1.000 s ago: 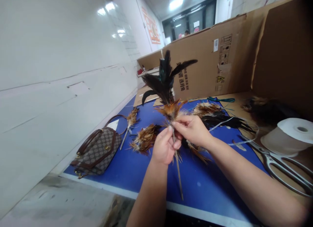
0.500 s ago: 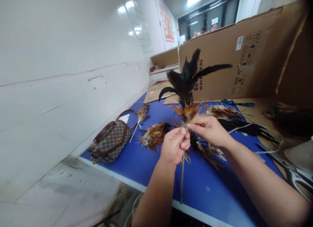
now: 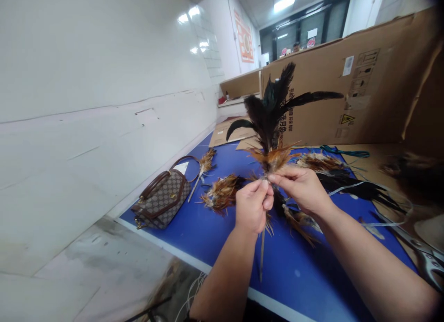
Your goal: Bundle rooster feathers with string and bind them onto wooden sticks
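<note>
A feather duster [image 3: 268, 114] with long black feathers above a ring of orange-brown ones stands nearly upright over the blue table [image 3: 222, 239]. Its thin stick [image 3: 262, 259] runs down below my hands. My left hand [image 3: 252, 206] is closed around the stick just under the brown feathers. At the base of those feathers my right hand [image 3: 301, 185] pinches, its thumb and fingertips touching the bundle close to my left thumb. Exactly what lies between the right fingertips is hidden. Behind my left hand lies a bunch of brown feathers [image 3: 222, 192].
A patterned handbag [image 3: 164, 199] sits at the left beside a small feathered stick [image 3: 204, 167]. More brown feathers [image 3: 321, 161] and long black feathers [image 3: 360, 188] lie at the right, near scissors [image 3: 426, 257]. A big cardboard box [image 3: 319, 82] stands behind; a white wall [image 3: 86, 72] rises at left.
The view has shifted slightly, so everything sits a little further right. Both hands keep their hold on the feather duster, whose lower stick end appears slightly higher.
</note>
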`<state>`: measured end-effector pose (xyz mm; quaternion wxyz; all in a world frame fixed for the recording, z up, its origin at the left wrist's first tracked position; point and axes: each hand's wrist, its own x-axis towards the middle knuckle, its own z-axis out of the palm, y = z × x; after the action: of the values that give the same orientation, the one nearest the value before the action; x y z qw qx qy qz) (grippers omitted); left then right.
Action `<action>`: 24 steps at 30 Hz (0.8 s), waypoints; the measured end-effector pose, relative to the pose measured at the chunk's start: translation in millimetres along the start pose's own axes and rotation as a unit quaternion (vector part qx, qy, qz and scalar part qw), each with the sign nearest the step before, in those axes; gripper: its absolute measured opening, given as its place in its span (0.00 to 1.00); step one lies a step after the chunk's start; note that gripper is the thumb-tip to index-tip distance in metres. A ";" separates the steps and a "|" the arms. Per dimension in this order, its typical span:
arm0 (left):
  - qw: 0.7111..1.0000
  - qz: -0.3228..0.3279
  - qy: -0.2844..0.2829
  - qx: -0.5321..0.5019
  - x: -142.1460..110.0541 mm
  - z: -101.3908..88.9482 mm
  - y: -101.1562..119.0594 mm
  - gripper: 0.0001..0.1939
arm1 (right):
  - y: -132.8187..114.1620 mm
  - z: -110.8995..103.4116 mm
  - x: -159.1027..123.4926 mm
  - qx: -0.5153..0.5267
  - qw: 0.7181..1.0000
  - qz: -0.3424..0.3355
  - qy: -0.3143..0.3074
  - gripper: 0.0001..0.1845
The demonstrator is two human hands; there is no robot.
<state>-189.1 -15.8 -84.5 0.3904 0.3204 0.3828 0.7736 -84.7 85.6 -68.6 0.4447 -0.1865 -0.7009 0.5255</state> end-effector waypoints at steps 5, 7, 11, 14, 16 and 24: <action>0.982 0.119 0.040 0.141 3.1 3.4 -1.9 0.21 | -8.7 13.8 -7.5 0.025 0.994 0.016 0.103 0.14; 0.947 0.192 0.047 0.254 4.6 3.7 -2.3 0.19 | -12.4 17.3 -10.4 0.017 0.992 0.006 0.124 0.14; 0.807 0.387 0.046 0.443 12.4 3.1 -9.4 0.15 | -10.3 20.1 -11.7 -0.016 0.987 -0.007 0.157 0.14; 0.722 0.476 0.051 0.499 23.0 0.2 -24.0 0.15 | -5.6 20.6 -10.3 -0.025 0.983 0.007 0.182 0.14; 0.688 0.511 0.053 0.512 30.2 -2.8 -35.6 0.16 | -4.3 20.4 -9.5 -0.032 0.982 0.012 0.183 0.14; 0.726 0.496 0.039 0.475 31.9 -2.0 -53.6 0.17 | 3.3 8.8 -1.2 -0.013 0.985 0.024 0.173 0.17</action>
<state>-187.0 32.2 -124.4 -0.2672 0.5776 0.5021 0.5856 -91.9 81.0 -72.6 0.5438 -0.2976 -0.6156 0.4866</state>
